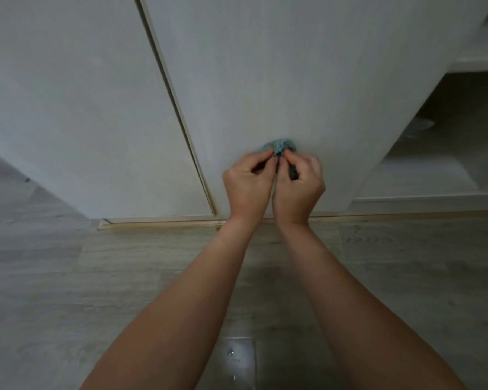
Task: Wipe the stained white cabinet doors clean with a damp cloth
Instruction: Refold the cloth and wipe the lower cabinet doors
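While both hands sit side by side low on the right cabinet door [279, 80], I see each grip pinching the same bunched teal cloth [279, 144]: left hand [248, 184] w/ thumb and fingers curled onto its left part, right hand [299, 187] curled round its right part. Cloth is up against the door face, just above the fingertips, nr the door's bottom edge. Left cabinet door [68, 94] lies across the vertical gap from it. Below the door runs a pale wood trim strip [158, 223], then grey wood-look floor [54, 277]. Right of the door, open shelves [479, 63]; contents too dim to tell.
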